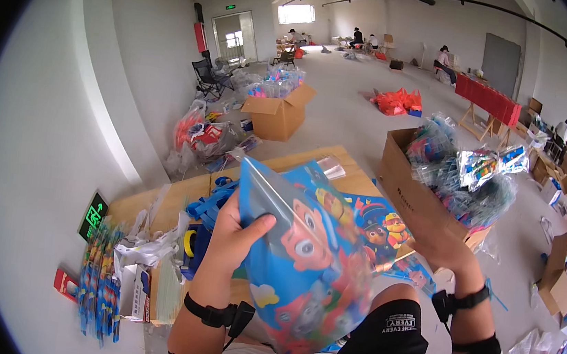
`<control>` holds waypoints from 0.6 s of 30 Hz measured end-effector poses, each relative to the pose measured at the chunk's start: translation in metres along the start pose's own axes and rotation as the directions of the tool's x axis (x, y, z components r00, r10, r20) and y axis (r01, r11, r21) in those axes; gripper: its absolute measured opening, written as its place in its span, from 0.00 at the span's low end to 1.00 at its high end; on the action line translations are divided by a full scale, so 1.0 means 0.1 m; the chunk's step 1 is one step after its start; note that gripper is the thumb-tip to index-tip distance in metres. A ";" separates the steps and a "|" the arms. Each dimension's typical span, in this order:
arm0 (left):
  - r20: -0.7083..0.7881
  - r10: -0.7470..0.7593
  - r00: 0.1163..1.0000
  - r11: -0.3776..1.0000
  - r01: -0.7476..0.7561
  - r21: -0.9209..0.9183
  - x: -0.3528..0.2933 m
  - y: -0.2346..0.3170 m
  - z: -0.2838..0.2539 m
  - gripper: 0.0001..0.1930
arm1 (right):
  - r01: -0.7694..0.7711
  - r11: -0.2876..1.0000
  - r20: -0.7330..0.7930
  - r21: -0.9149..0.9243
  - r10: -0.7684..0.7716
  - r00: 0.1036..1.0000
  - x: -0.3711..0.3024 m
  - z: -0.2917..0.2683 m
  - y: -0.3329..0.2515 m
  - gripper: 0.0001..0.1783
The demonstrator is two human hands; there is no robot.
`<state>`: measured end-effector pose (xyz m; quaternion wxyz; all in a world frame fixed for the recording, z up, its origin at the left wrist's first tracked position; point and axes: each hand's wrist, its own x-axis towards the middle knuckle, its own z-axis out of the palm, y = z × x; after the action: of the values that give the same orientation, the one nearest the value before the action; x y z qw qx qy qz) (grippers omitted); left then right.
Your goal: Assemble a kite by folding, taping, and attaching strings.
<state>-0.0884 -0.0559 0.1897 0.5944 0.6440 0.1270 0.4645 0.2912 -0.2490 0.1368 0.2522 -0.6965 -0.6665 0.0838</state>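
My left hand grips a blue cartoon-printed plastic bag near its upper left, thumb across the front and the other fingers hidden behind. The bag hangs tilted over my lap, with a clear glossy part at the top; its contents cannot be made out. To the right, my right hand reaches low beside the table, next to printed cartoon sheets. Its fingers are smeared and partly hidden, so whether they hold anything does not show. Blue ribbon-like straps lie left of the bag, near a yellow tape roll.
A cardboard box full of plastic-wrapped goods stands against the table's right side. Another open carton is beyond the table. Rolled printed sheets lean at the left. Red bags lie on the floor; several people sit farther off.
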 end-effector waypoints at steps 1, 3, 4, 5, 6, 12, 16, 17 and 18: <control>0.021 -0.016 1.000 0.999 0.015 0.046 -0.05 -0.02 -0.05 0.23 | 0.070 0.988 -0.048 0.138 -0.064 0.997 0.22 -0.06 -0.46 0.37; 0.150 -0.046 0.988 0.990 0.026 0.136 -0.10 0.04 0.00 0.23 | 0.230 0.908 -0.154 0.351 -0.186 0.970 0.44 -0.08 -0.92 0.39; 0.254 -0.082 0.964 0.973 0.022 0.231 -0.15 0.08 0.01 0.22 | 0.352 0.852 -0.177 0.388 -0.306 0.935 0.53 -0.05 -1.07 0.41; 0.287 -0.159 0.945 0.950 0.067 0.304 -0.20 0.11 0.03 0.22 | 0.465 0.781 -0.207 0.416 -0.417 0.885 0.58 -0.03 -1.19 0.43; 0.297 -0.166 0.940 0.949 0.071 0.306 -0.25 0.13 0.06 0.22 | 0.459 0.784 -0.213 0.419 -0.406 0.888 0.59 0.02 -1.29 0.43; 0.430 -0.215 0.877 0.784 -0.107 0.611 -0.54 0.32 0.07 0.17 | 0.403 0.471 -0.089 0.785 -0.557 0.826 0.70 0.34 -1.58 0.40; 0.407 -0.253 0.878 0.771 -0.071 0.632 -0.70 0.50 0.04 0.13 | 0.288 0.487 0.056 0.825 -0.577 0.814 0.74 0.47 -1.66 0.20; 0.305 -0.267 0.914 0.765 0.009 0.644 -0.74 0.55 0.06 0.11 | 0.235 0.503 0.085 0.832 -0.534 0.841 0.72 0.48 -1.66 0.15; 0.198 -0.280 0.940 0.757 0.089 0.647 -0.77 0.59 0.07 0.09 | 0.181 0.516 0.115 0.837 -0.490 0.864 0.71 0.47 -1.69 0.10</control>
<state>-0.1472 -0.1307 0.2086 0.3997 0.8489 0.2521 0.2368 0.1267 -0.1713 0.1907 0.4316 -0.3355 -0.7114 0.4417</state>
